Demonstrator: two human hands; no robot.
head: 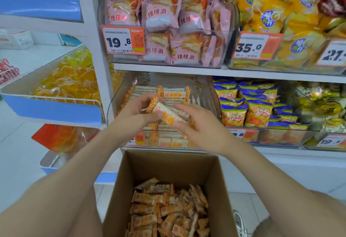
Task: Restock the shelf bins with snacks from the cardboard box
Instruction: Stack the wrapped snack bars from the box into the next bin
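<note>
left grip [135, 113], right grip [203, 131] on snacks [167, 113]

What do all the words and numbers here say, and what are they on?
"桃桃派": pink packets.
"味味": orange-and-blue bags.
"19.8": first price tag, in front of the pink packets.
"35.0": second price tag, in front of the yellow bags.
"21.", cut off by the picture's edge: third price tag.
Too blurred: the tags' small print, the lower tags, the held snack bars.
</note>
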